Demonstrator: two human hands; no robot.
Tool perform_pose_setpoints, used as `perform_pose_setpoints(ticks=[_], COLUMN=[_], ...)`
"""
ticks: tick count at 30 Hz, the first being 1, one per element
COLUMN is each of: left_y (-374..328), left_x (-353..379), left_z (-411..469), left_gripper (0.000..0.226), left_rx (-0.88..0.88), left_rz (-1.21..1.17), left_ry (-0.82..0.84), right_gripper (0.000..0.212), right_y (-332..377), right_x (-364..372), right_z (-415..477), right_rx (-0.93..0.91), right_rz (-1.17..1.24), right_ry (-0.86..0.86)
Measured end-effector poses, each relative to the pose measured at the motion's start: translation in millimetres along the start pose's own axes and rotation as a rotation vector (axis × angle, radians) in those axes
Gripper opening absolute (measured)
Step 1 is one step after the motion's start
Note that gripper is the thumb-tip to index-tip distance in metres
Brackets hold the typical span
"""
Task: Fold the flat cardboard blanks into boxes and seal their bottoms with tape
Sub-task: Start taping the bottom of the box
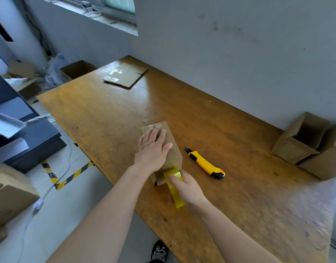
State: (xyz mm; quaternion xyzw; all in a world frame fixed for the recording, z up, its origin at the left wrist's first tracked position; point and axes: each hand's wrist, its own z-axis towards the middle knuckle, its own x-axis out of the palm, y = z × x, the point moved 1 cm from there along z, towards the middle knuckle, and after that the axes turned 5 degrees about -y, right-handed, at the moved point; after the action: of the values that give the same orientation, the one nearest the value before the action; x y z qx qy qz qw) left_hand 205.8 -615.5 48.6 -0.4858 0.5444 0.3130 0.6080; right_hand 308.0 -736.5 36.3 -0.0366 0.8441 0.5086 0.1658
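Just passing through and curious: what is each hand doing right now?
Left hand: open, pressing flat on the cardboard box.
Right hand: gripping the yellow tape roll.

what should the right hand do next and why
Probably draw the tape taut down over the near end of the box and press it on. The left hand lies flat on the box, steadying it, while the right hand grips the tape, whose strip runs off the near edge, uncut. The knife lies just to the right for the cut after.
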Motion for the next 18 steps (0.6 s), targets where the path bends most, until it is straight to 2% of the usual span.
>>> perform_pose_setpoints(ticks=[3,6,8,10,13,18], left_y=[1,6,11,14,15,6], left_x=[-3,-6,-11,-15,-15,-4], left_z=[2,-2,-3,-5,-7,-12], left_gripper=[0.06,0.06,0.061,0.071,0.104,0.112], left_rx=[0.007,0.048,0.086,0.118,0.204,0.22], left_rz=[-0.021,-0.063,-0.138,-0.206,-0.054,0.115], left_ry=[0.016,0.056,0.08,0.151,0.237,0.103], right_gripper=[0.022,0.048,0.069,0.08,0.078,0.071], right_y=[4,-6,-13,-14,-10,-7], right_x=[1,6,9,15,17,14], right_z=[10,12,14,18,23,26], right_rx=[0.127,0.352,0.384,0.378,0.392,0.375], right_rz=[0.039,0.197,0.188,0.164,0.127,0.05], right_ry=[0.018,0.072,0.05,0.017,0.009,0.038])
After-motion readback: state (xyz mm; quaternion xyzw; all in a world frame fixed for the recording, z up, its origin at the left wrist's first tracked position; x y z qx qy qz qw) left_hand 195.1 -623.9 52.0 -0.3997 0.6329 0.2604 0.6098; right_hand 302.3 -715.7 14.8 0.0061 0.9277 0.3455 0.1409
